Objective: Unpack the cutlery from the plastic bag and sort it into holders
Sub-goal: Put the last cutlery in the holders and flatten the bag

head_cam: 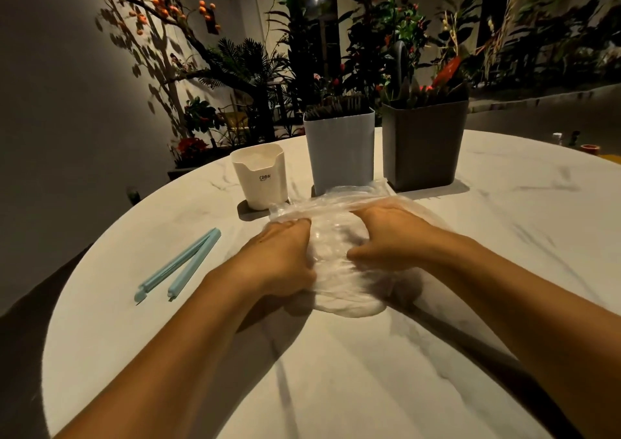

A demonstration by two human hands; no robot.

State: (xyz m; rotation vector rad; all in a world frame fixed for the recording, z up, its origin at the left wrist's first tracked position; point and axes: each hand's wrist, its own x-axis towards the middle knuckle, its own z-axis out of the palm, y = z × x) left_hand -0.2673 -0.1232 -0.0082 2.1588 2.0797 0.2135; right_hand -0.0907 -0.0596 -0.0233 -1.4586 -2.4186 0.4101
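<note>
A clear plastic bag (339, 270) lies crumpled on the white marble table (336, 371), and what is inside it cannot be made out. My left hand (279, 260) grips the bag's left side with curled fingers. My right hand (386, 237) grips its right side, thumb tucked under. Behind the bag stand three holders: a cream one (260, 179) at the left that looks hollow, a pale grey one (341, 149) with dark cutlery handles sticking out, and a dark grey one (423, 142) also holding cutlery.
A light blue bag clip (178, 267) lies open on the table left of my left arm. The round table's edge curves close on the left and front. Plants and a branch with orange fruit fill the dim background beyond the holders.
</note>
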